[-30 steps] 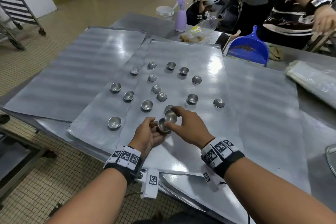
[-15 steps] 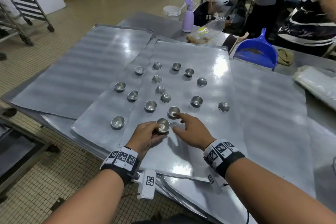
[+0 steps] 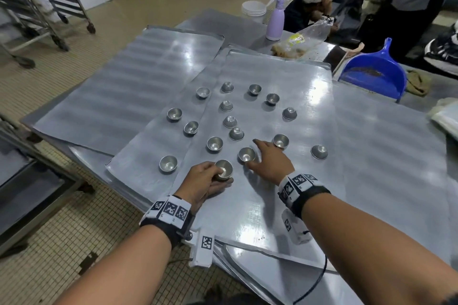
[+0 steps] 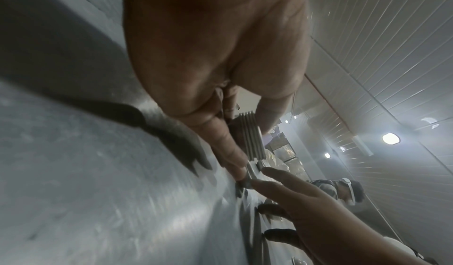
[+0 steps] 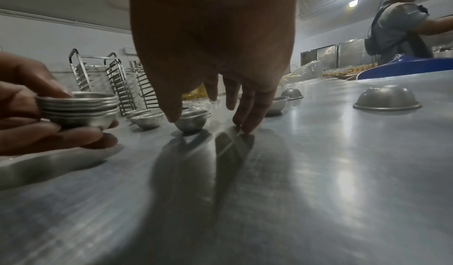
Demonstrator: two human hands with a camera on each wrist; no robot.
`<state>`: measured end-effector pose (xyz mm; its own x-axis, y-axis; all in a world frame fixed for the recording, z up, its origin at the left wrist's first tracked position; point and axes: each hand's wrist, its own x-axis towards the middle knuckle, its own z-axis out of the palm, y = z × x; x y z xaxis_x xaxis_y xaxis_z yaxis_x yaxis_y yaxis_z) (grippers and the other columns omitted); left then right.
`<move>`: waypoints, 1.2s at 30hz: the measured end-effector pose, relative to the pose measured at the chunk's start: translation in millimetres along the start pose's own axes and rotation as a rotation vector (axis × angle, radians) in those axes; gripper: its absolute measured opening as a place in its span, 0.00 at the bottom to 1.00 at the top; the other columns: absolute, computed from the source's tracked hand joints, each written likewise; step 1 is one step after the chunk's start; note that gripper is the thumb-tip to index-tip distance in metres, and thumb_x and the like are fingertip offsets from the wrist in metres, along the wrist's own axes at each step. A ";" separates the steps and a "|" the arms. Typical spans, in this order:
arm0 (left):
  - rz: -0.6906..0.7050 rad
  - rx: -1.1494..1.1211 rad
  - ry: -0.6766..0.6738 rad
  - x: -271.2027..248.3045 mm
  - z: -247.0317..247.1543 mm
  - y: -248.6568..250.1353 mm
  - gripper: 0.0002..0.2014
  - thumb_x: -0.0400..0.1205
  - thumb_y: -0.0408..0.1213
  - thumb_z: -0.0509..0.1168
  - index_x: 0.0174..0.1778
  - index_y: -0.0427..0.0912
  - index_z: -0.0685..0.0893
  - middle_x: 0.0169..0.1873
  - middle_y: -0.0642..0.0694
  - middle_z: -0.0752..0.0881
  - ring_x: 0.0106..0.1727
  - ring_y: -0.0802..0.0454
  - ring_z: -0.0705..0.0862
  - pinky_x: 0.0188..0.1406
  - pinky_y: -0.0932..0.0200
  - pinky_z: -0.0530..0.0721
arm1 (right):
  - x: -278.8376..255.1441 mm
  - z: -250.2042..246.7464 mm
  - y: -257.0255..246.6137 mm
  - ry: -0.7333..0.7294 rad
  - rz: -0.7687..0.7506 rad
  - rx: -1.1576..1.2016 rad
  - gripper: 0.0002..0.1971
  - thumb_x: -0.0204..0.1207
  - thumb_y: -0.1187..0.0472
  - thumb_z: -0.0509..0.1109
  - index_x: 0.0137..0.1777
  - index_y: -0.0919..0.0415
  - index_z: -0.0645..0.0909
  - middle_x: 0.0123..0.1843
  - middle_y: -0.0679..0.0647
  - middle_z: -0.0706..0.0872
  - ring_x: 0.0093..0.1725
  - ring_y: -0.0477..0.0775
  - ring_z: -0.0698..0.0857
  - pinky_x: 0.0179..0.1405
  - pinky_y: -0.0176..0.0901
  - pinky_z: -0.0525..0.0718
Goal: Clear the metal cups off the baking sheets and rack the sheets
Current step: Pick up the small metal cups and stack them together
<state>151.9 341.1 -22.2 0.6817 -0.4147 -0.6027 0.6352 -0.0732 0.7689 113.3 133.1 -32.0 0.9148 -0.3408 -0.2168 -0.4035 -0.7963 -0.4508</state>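
1. A person stands at a steel worktop covered with overlapping flat baking sheets; the top sheet lies in the middle, directly before them.
2. The left hand has its fingers and thumb curled around a small nested stack of metal cups, held just above the near part of the top sheet. The right wrist view shows several cup rims packed one inside another in that stack.
3. The right hand holds nothing: its fingers are spread and reach downward, with fingertips touching the sheet.
4. The right thumb rests against a single upright cup, which stands on the top sheet just beyond the stack.
5. More loose cups are scattered over the sheets beyond the hands, some upright and some upside down. One upside-down cup sits to the right of the right hand.
6. At the far edge of the worktop are a blue dustpan, a lilac spray bottle and a stack of white bowls.
7. Wheeled tray racks stand on the floor to the left.
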 end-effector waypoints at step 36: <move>-0.004 -0.242 0.072 -13.5 -23.3 11.8 0.38 0.84 0.68 0.57 0.57 0.30 0.85 0.48 0.32 0.93 0.47 0.38 0.94 0.49 0.49 0.92 | -44.2 6.2 -68.8 0.119 -0.309 0.252 0.28 0.75 0.36 0.69 0.73 0.46 0.76 0.61 0.47 0.89 0.57 0.50 0.86 0.56 0.51 0.84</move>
<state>158.7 367.0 -10.0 0.6979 -0.3488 -0.6255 0.7001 0.1479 0.6986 100.6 206.1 3.2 0.9835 -0.1716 0.0570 -0.0877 -0.7281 -0.6798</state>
